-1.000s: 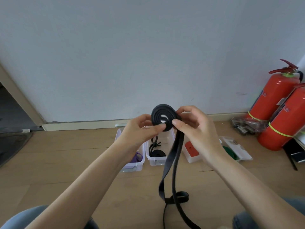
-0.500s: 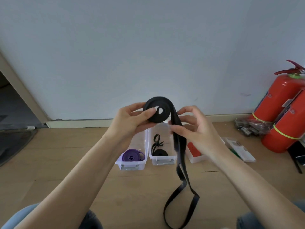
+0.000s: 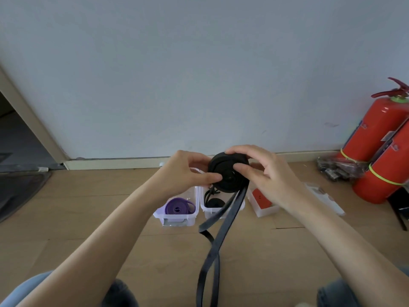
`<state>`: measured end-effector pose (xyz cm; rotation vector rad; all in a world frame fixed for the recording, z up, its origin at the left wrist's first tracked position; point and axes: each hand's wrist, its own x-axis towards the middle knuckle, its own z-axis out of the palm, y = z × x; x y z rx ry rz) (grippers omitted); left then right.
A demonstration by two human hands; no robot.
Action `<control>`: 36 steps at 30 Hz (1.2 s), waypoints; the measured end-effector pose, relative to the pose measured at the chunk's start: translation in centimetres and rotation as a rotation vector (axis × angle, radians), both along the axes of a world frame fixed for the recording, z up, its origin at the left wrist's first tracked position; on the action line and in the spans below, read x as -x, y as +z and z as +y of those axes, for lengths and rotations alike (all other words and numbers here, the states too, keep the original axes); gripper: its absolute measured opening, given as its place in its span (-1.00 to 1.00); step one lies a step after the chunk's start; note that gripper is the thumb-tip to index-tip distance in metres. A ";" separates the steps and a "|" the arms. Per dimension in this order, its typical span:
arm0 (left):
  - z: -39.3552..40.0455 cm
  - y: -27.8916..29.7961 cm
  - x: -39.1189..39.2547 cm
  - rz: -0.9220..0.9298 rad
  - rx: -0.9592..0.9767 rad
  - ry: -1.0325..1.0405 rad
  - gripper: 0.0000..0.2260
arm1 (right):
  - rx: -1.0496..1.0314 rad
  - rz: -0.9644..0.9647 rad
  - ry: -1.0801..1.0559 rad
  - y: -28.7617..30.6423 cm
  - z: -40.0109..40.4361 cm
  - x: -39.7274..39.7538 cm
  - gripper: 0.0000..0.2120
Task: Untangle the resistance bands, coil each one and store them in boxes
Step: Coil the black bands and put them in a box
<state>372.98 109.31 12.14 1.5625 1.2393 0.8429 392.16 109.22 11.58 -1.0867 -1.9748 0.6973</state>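
Step in hand: rolling the black band into a coil, held in the air above the boxes. Left hand pinching the coil's edge, thumb on its face. Right hand curled over the top, thumb pressing near the centre. Advisable: keep thumb pressure on the face, feed the hanging tail flat and untwisted, turn evenly. Flat, matte, rubbery strap; tight disc-shaped spiral. Long doubled tail not yet wound. Clear plastic boxes on the wood floor; purple coil in the left one.
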 end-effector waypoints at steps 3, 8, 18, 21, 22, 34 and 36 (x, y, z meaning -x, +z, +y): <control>0.2 -0.1 0.1 0.001 -0.055 0.081 -0.87 | 0.101 0.172 0.013 0.2 0.1 -0.3 -0.76; 0.3 0.6 0.2 0.113 -0.100 0.001 -0.83 | 0.124 0.134 0.001 0.4 0.3 -0.7 -0.77; 0.2 0.9 0.4 -0.264 0.094 0.028 -0.90 | 0.290 0.360 -0.037 0.1 0.0 -1.0 -0.63; 0.5 0.8 0.4 -0.497 0.103 0.169 -0.81 | 0.359 0.343 -0.017 -0.3 -0.3 -0.4 -0.59; 0.5 0.6 0.0 -0.553 0.109 0.185 -0.76 | 0.373 0.358 -0.017 -0.5 -0.4 0.0 -0.55; 0.0 -0.5 1.0 -0.039 0.131 -0.138 -0.75 | 0.326 0.350 0.038 0.3 -0.1 -1.4 -0.69; 0.1 -0.3 0.8 -0.089 0.105 -0.119 -0.70 | 0.317 0.258 0.055 0.6 0.0 -1.6 -0.68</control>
